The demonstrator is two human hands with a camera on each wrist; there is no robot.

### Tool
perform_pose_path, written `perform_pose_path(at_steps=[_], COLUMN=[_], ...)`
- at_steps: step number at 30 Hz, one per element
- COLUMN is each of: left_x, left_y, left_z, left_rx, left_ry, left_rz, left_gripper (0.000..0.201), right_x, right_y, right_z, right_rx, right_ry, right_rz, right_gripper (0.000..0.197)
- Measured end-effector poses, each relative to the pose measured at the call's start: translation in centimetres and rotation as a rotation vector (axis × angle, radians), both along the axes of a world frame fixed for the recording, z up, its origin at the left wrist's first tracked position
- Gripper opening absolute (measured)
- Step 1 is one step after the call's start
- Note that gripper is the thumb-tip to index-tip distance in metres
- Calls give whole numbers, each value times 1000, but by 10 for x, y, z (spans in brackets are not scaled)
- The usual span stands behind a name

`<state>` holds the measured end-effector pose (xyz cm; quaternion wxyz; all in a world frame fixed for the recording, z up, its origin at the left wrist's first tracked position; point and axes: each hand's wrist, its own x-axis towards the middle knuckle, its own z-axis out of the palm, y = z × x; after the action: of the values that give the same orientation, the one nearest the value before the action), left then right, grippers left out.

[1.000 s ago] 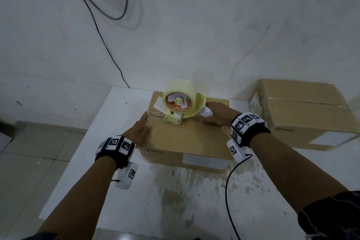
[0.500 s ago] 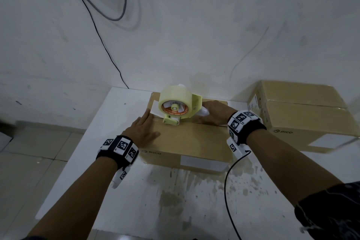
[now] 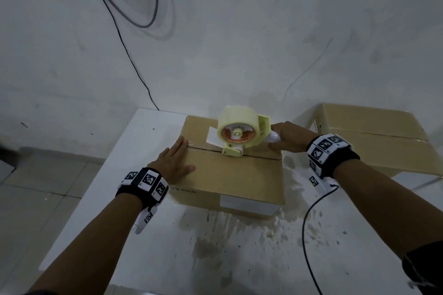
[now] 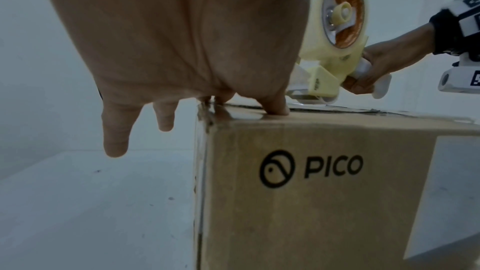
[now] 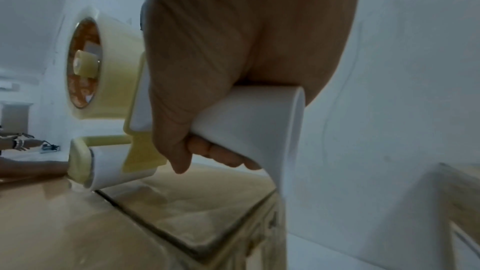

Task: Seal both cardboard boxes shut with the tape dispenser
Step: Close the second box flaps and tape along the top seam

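A closed cardboard box point(image 3: 230, 175) printed PICO point(image 4: 324, 182) stands mid-table. My left hand point(image 3: 176, 160) lies flat on its top left corner, straight fingers point(image 4: 275, 108) pressing the tape end at the edge. My right hand point(image 3: 286, 137) grips the white handle point(image 5: 259, 114) of the yellow tape dispenser point(image 3: 239, 132), fingers curled round it. The dispenser's roller point(image 5: 83, 167) sits on the box's centre seam, about halfway across. A shiny strip of clear tape runs from the left edge to the roller. A second cardboard box point(image 3: 371, 141) stands to the right against the wall.
The white table point(image 3: 239, 246) is stained in front of the box; its left edge drops to a tiled floor point(image 3: 48, 187). A black cable point(image 3: 304, 235) trails from my right wrist across the table. The wall stands close behind both boxes.
The dispenser came down onto the seam near the left end, then travelled right along it, laying tape. My left hand slid from the box's left side onto its top corner.
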<state>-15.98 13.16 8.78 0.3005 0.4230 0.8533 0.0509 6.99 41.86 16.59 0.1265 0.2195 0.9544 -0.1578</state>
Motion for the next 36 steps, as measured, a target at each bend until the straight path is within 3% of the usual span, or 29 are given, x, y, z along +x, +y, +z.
perform_pose_path(at_steps=[15,21,30,36], left_x=[0,-9,-5,-5], left_y=[4,4,7,8], left_z=[0,-3,-1,-3], left_rx=[14,-16,-35,-42], left_ry=[72,99,107,121], left_rz=[-15,-18,-9,-24], left_gripper=[90,97,92,91], right_x=[66,69,99,128], right_y=[18,21,31,43], right_z=[-18,-16,-19,-20], right_rx=[-40,-50,-51,-76], right_ry=[13,57,67,78], right_rz=[-114,-91,-148,-213], right_gripper=[44,41,29,39])
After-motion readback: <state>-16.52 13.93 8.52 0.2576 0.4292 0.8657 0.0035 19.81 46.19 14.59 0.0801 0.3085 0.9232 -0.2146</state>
